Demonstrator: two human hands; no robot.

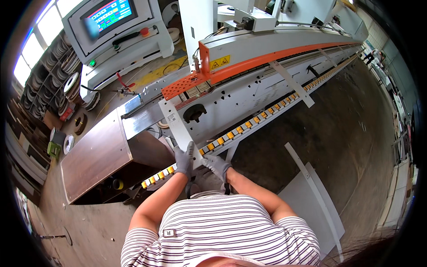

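A narrow white board [178, 128] lies across the yellow-roller rail, its far end under the perforated orange guard [183, 86] of a long machine. My left hand [183, 159], in a grey glove, grips the board's left edge near its close end, thumb up along the top. In a matching glove, my right hand [215, 166] holds the same end from the right, beside the rail of yellow rollers [230, 135]. The undersides of both hands are hidden.
At left stand a brown wooden cabinet [95, 158] and a control console [116, 42] with a lit screen. Another white strip [291, 83] crosses the rail farther along. White panels [311, 200] lean at my right. A person [376, 55] is far off at right.
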